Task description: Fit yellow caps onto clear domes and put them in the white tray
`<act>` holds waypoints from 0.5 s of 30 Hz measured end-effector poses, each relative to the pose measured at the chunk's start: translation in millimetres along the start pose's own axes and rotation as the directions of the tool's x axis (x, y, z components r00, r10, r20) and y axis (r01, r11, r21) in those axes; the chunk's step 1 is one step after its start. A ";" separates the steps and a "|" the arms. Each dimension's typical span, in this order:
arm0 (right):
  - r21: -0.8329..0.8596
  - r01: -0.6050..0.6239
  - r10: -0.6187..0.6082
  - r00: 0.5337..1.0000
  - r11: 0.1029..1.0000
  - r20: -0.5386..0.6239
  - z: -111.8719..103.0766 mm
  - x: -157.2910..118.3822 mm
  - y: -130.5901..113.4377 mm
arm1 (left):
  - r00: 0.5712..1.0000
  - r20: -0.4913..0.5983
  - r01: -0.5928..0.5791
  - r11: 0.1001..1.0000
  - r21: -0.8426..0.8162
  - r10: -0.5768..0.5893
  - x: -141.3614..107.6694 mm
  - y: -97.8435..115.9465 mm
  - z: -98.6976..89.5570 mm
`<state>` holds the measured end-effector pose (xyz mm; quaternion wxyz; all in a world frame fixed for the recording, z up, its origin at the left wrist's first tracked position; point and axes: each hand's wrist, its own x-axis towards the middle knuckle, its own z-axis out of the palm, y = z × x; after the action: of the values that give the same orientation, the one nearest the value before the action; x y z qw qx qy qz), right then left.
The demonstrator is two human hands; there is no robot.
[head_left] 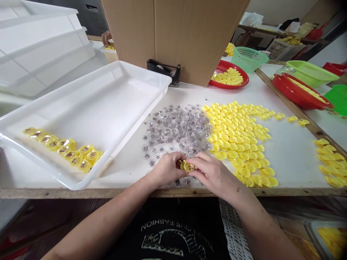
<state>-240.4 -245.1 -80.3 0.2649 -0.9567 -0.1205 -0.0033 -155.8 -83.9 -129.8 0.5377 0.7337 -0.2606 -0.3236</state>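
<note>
Between my two hands, above the table's front edge, is a small yellow plastic piece (186,166) with a dark printed picture on its face. My left hand (168,167) pinches it from the left, and the fingers of my right hand (210,171) press on its right side. Just beyond the hands lies a spread of clear domed pieces (176,126) with dark prints. To their right, yellow pieces (235,126) of the same shape lie in packed rows. At left, a white tray (89,104) holds several yellow pieces with pictures (70,153) along its near side.
A cardboard sheet (173,32) stands upright at the back, with a black tape dispenser (164,72) before it. Red bowls (245,81) of yellow pieces and green baskets (248,59) stand at right, near a wooden strip (287,97). Another person's hand (106,37) shows behind the cardboard.
</note>
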 end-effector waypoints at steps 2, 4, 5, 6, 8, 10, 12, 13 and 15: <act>0.018 0.008 -0.007 0.999 1.000 -0.054 -0.7 -0.7 0.0 | 0.996 0.088 0.006 0.980 -0.200 0.012 0.0 -1.9 -0.5; 0.034 0.013 -0.009 0.992 0.999 -0.123 -0.9 -1.8 -0.6 | 0.987 0.153 0.012 0.922 -0.388 0.052 0.4 -3.2 -1.1; 0.044 0.017 -0.010 0.988 0.999 -0.154 -0.9 -2.5 -0.9 | 0.983 0.167 0.012 0.889 -0.458 0.073 0.6 -3.6 -1.4; 0.054 0.023 -0.013 0.985 0.998 -0.175 -0.6 -3.1 -1.2 | 0.981 0.173 0.013 0.860 -0.511 0.088 0.9 -4.0 -1.7; 0.064 0.030 -0.017 0.981 0.998 -0.194 0.3 -4.7 -0.5 | 0.978 0.184 0.030 0.812 -0.582 0.096 1.4 -4.9 -2.0; 0.050 0.036 -0.026 0.982 0.998 -0.185 1.5 -6.5 2.2 | 0.977 0.193 0.053 0.782 -0.621 0.087 1.6 -5.9 -1.9; 0.033 0.045 -0.040 0.989 0.998 -0.144 2.2 -8.5 6.3 | 0.977 0.201 0.071 0.772 -0.631 0.075 1.4 -6.4 -1.9; 0.031 0.052 -0.048 0.992 0.998 -0.120 2.2 -9.3 8.3 | 0.977 0.202 0.078 0.775 -0.628 0.065 1.2 -6.2 -1.9; 0.031 0.070 -0.067 0.995 0.997 -0.072 1.6 -10.5 11.6 | 0.979 0.202 0.095 0.791 -0.605 0.037 1.0 -5.4 -2.0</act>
<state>-248.0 -256.2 -88.4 0.2849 -0.9467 -0.1438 -0.0444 -153.6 -81.8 -134.8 0.7113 0.4873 -0.1841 -0.4719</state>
